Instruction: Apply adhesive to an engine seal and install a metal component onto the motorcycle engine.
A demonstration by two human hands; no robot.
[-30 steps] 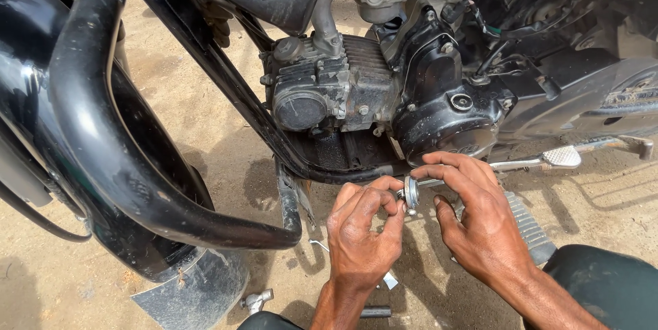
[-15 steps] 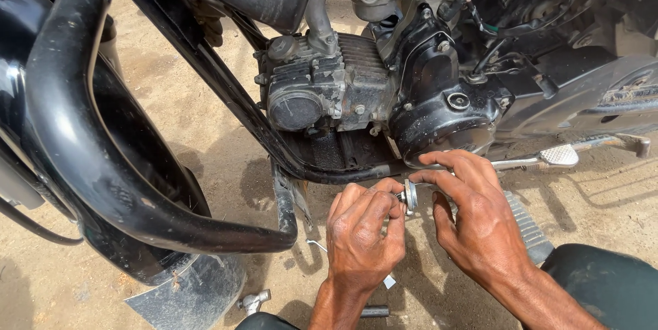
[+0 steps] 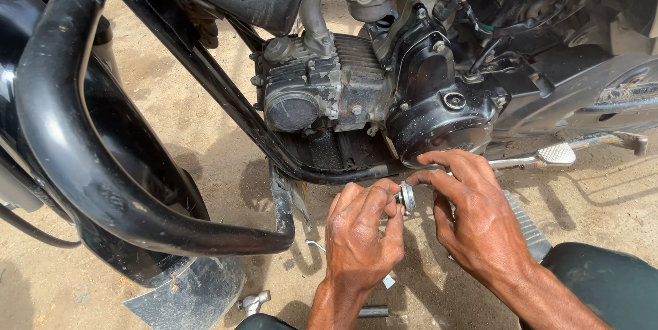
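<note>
A black motorcycle point(image 3: 425, 107) stands on sandy ground, its engine point(image 3: 322, 90) low in the frame. Just below the engine's dark side cover, two hands meet. The left hand point(image 3: 360, 237) and the right hand point(image 3: 480, 217) both pinch one small round metal part point(image 3: 407, 198), fingertips closed on it from either side. The part sits between them, its axis lying roughly sideways from hand to hand, equally near both. Further below the engine, on the ground, lie one small silver fitting point(image 3: 253, 300) and one dark bolt point(image 3: 373, 312).
</note>
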